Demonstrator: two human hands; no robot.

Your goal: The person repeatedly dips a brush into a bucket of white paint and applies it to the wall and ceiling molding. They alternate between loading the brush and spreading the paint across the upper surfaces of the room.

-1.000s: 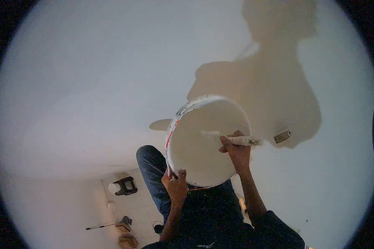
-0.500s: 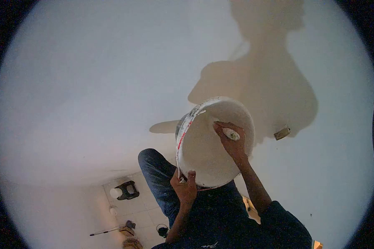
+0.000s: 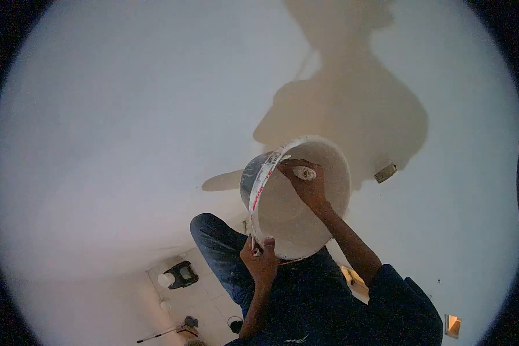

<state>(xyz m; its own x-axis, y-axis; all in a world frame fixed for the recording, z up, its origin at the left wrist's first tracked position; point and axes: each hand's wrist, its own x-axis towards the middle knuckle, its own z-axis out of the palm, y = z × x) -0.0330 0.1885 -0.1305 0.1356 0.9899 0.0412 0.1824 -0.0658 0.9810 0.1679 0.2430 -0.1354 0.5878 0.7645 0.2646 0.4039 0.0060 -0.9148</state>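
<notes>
A white bucket (image 3: 294,225) is tilted with its mouth toward me, its rim and inner wall coated in pale paint or filler. My left hand (image 3: 260,259) grips the rim at the lower left, thumb over the edge. Inside the mouth, near the upper left rim, my right hand (image 3: 308,187) is closed round a tool with a whitish, smeared handle (image 3: 305,173). The handle's rounded end points at me; the tool's working end is hidden, so its kind does not show.
A pale wall (image 3: 127,115) stands in front, with my shadow on it and a small box-like fitting (image 3: 386,172) to the right. Far below on the tiled floor are a black stool-like object (image 3: 181,274), a long-handled pole (image 3: 157,334) and other items. My bent knee (image 3: 210,228) is beside the bucket.
My right hand has moved left and slightly up with the tool, closer to the bucket's left rim. The bucket has turned a little, showing more of its outer side. The whole view has shifted slightly.
</notes>
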